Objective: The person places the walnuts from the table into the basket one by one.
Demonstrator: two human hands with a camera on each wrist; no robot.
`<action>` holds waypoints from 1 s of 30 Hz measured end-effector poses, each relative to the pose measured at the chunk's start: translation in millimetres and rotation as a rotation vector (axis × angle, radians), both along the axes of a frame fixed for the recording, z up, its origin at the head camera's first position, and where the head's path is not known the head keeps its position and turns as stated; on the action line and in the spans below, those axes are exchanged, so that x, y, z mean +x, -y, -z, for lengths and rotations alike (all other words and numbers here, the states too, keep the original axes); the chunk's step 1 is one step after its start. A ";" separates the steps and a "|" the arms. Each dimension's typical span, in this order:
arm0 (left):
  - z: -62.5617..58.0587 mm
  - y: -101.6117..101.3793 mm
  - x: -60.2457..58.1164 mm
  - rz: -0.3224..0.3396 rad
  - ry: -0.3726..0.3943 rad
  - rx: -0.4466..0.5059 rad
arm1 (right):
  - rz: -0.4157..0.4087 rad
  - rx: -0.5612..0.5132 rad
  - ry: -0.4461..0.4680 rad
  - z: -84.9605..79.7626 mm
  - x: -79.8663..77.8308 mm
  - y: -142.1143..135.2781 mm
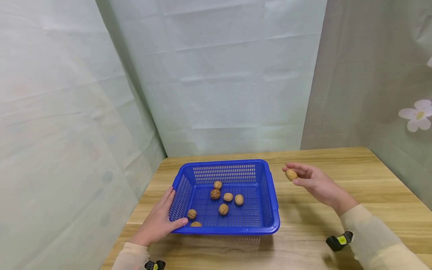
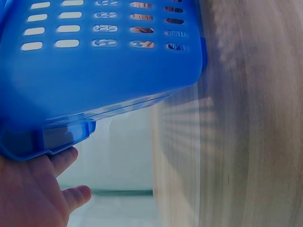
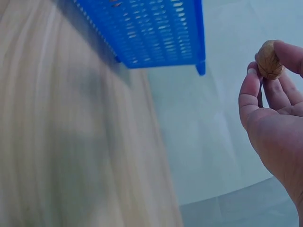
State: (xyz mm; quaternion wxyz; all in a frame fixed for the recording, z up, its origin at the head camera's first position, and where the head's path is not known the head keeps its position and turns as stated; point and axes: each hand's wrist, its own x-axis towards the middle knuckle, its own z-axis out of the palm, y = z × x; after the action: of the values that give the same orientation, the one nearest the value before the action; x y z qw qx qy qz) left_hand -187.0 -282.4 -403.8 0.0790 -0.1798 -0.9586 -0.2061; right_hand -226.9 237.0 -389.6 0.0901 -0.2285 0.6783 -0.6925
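A blue plastic basket [image 1: 233, 230] with slotted walls holds several walnuts [image 1: 223, 209], one darker than the others. My left hand [image 1: 156, 219] rests on its near left corner, thumb over the near rim and fingers reaching along the left side. In the left wrist view, two fairly straight fingers [image 2: 75, 196] stick out past the basket's rim. Off the basket's right side, my right hand [image 1: 315, 183] pinches a single walnut [image 1: 291, 174] between thumb and fingertips, raised over the table. The right wrist view shows that walnut [image 3: 269, 60] at the fingertips, beside the basket wall [image 3: 156, 33].
The basket stands on a wood-grain table [image 1: 303, 221]. Pale cloth sheets [image 1: 229, 82] hang behind the table and at both sides, a flower print [image 1: 418, 115] on the right one. Each wrist wears a black strap device [image 1: 339, 240].
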 end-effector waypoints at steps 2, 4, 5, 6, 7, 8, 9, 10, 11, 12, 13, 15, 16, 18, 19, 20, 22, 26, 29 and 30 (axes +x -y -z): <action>-0.6 -0.3 -0.1 0.002 0.001 -0.001 | -0.007 -0.016 -0.006 -3.9 -0.1 3.0; -0.8 -0.4 0.0 0.002 0.003 -0.001 | -0.014 -0.033 -0.009 -7.7 0.0 6.5; -0.7 -0.4 -0.1 0.001 0.004 -0.002 | -0.014 -0.037 -0.009 -9.8 0.1 8.4; -0.6 -0.4 0.0 0.001 0.005 -0.002 | -0.014 -0.041 -0.007 -11.7 0.1 10.4; -0.3 -0.5 0.1 0.000 0.005 -0.002 | -0.016 -0.045 -0.006 -13.6 -0.1 12.6; -0.2 -0.5 0.1 0.000 0.004 -0.001 | -0.017 -0.047 -0.005 -15.8 -0.2 15.1; -0.1 -0.5 0.1 0.000 0.002 0.000 | -0.018 -0.049 -0.004 -17.9 -0.6 17.8; -0.1 -0.5 0.1 0.000 0.000 0.001 | -0.018 -0.049 -0.004 -20.0 -1.2 20.7; -0.1 -0.5 0.2 0.000 -0.001 0.001 | -0.022 -0.052 -0.006 -22.0 -1.9 23.7; -0.2 -0.6 0.1 0.000 -0.004 0.001 | -0.026 -0.055 -0.004 -23.9 -2.7 26.8; 0.0 -0.5 0.1 -0.001 -0.004 0.001 | -0.031 -0.058 -0.006 -25.8 -3.8 30.1; 0.1 -0.5 -0.1 -0.004 -0.001 0.001 | -0.043 -0.060 -0.002 -29.8 -5.7 36.8; 0.4 -0.2 -0.2 -0.007 0.004 0.000 | -0.050 -0.058 -0.001 -31.7 -7.0 40.3; 0.6 0.1 -0.5 -0.013 0.016 0.001 | -0.063 -0.053 0.002 -35.7 -9.7 47.6; 0.7 0.2 -0.6 -0.015 0.022 0.003 | -0.069 -0.049 0.004 -37.9 -11.1 51.2; 0.7 0.3 -0.8 -0.016 0.026 0.004 | -0.073 -0.043 0.010 -40.3 -12.1 54.5; 1.2 0.7 -1.3 -0.018 0.033 0.005 | -0.081 -0.035 0.014 -44.6 -14.6 61.2; 2.0 1.3 -2.2 -0.018 0.037 0.009 | -0.083 -0.001 0.034 -53.7 -18.1 73.3; 2.3 1.7 -2.6 -0.017 0.035 0.010 | -0.087 0.021 0.052 -59.3 -21.5 82.8; 2.4 1.9 -2.7 -0.016 0.031 0.011 | -0.089 0.029 0.058 -61.2 -22.8 86.3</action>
State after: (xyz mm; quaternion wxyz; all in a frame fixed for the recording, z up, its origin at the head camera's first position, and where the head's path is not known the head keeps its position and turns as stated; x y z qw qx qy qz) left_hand -189.7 -284.3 -406.2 0.0667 -0.1684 -0.9600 -0.2136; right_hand -249.6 150.7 -328.4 0.1438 -0.2367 0.6746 -0.6842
